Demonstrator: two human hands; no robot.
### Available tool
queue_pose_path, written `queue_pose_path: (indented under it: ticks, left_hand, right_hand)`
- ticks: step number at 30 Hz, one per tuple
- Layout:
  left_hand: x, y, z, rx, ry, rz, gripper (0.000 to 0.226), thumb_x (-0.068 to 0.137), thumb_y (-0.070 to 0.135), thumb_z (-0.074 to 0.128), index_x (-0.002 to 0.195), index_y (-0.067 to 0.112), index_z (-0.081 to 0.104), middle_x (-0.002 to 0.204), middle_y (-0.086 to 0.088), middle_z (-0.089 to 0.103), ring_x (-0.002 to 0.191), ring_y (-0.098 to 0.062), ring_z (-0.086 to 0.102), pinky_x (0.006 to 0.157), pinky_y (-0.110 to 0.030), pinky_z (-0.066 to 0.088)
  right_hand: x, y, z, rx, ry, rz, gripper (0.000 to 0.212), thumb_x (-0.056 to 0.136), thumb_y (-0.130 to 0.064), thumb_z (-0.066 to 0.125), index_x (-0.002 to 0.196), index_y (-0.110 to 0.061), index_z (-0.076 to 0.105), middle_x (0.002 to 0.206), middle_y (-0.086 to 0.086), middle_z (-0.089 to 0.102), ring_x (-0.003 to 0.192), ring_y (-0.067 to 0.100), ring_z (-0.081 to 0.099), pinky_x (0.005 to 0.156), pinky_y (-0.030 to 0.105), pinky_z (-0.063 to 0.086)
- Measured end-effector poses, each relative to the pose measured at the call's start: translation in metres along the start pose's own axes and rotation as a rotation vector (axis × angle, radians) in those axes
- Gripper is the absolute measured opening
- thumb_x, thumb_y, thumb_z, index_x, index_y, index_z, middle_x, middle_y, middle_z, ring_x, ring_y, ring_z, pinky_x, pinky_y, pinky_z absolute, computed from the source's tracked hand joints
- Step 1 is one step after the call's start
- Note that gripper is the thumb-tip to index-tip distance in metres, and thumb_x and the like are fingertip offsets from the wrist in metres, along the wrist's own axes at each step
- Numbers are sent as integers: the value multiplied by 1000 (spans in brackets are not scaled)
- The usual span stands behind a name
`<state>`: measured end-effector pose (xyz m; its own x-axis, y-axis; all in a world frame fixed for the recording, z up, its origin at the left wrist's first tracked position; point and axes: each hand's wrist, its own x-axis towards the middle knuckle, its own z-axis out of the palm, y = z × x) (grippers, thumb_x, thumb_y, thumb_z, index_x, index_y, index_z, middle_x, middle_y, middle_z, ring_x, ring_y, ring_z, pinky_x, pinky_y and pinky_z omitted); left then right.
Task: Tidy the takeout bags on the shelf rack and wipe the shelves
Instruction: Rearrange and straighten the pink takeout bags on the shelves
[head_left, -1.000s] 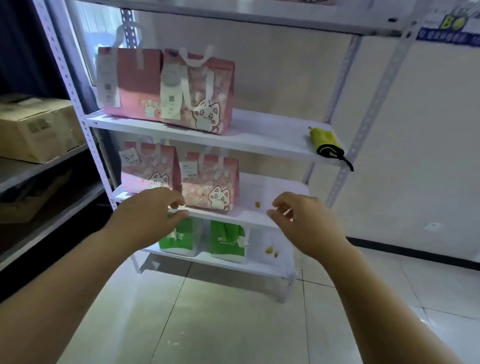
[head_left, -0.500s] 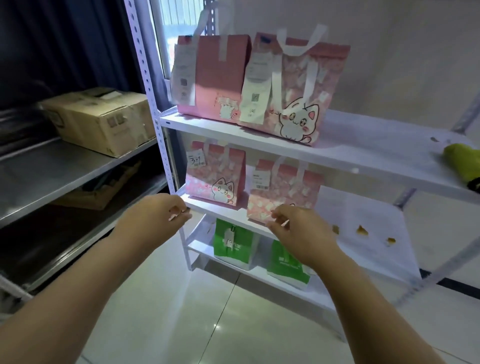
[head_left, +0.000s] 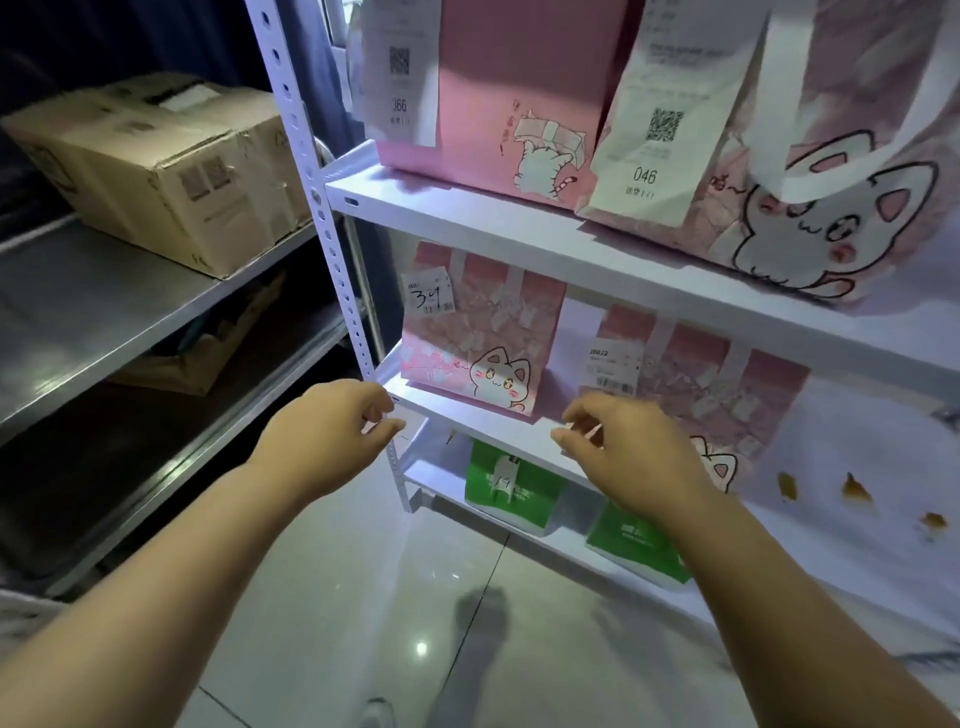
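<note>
A white shelf rack (head_left: 467, 210) holds pink cat-print takeout bags. Two large ones stand on the upper shelf, one with receipt 366 (head_left: 498, 88) and one with receipt 046 (head_left: 831, 171). On the middle shelf stand a smaller pink bag tagged 34 (head_left: 483, 338) and another pink bag (head_left: 717, 374). Two green bags (head_left: 511, 486) (head_left: 631, 540) sit on the bottom shelf. My left hand (head_left: 332, 431) hovers at the middle shelf's front left corner, fingers loosely curled, holding nothing. In front of the second pink bag, my right hand (head_left: 623, 452) has relaxed, empty fingers.
Brown crumbs (head_left: 852, 491) lie on the middle shelf at the right. A grey metal shelf (head_left: 98, 317) on the left carries a cardboard box (head_left: 171, 166), with flattened cardboard (head_left: 208, 348) below. Glossy tiled floor (head_left: 363, 597) lies under my arms.
The view has closed in on the rack's left side and the bags look much larger. Both hands stay loosely curled and empty, now at the middle shelf's front edge.
</note>
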<state>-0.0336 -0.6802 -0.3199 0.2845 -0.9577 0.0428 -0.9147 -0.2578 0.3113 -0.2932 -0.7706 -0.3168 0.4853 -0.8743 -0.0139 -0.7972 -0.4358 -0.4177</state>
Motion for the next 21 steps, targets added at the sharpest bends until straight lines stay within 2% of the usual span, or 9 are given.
queue_pose_path:
  ticks: [4, 9, 13, 16, 19, 21]
  left_hand:
    - [40, -31, 24, -64, -52, 42, 12, 84, 42, 60, 85, 30, 60, 75, 17, 54, 74, -10, 56, 62, -29, 47]
    - [80, -62, 59, -99, -152, 119, 12, 85, 38, 59, 91, 28, 62, 79, 16, 56, 78, -12, 58, 66, -31, 50]
    - [108, -82, 84, -105, -194, 135, 25, 86, 34, 60, 108, 22, 61, 99, 5, 62, 83, -15, 56, 70, -29, 45]
    - [129, -90, 100, -137, -208, 121, 36, 87, 31, 59, 120, 20, 54, 111, -1, 60, 85, -15, 54, 74, -29, 43]
    - [148, -93, 116, -149, -192, 109, 48, 87, 32, 60, 131, 16, 44, 125, -8, 53, 100, -24, 58, 84, -34, 47]
    - [158, -95, 126, -147, -188, 89, 53, 87, 31, 60, 133, 16, 39, 130, -10, 46, 104, -27, 56, 85, -36, 47]
  right_hand:
    - [36, -13, 30, -3, -42, 68, 22, 88, -46, 54, 101, -29, 61, 92, -13, 64, 84, 13, 60, 75, 39, 54]
    - [67, -19, 72, 50, 13, 244, 18, 87, -45, 57, 94, -30, 62, 86, -14, 64, 83, 15, 60, 74, 37, 53]
    - [84, -16, 102, 95, 43, 354, 14, 85, -42, 59, 90, -29, 60, 82, -14, 63, 81, 15, 59, 72, 36, 52]
    - [98, -10, 120, 125, 82, 420, 14, 84, -40, 59, 91, -29, 59, 81, -13, 62, 81, 17, 60, 72, 36, 52]
    - [114, 2, 134, 148, 105, 471, 24, 85, -39, 61, 103, -24, 57, 85, -9, 64, 82, 20, 62, 72, 39, 52]
    - [126, 10, 140, 160, 128, 489, 31, 86, -35, 63, 110, -19, 53, 87, -4, 64, 83, 23, 63, 71, 36, 51]
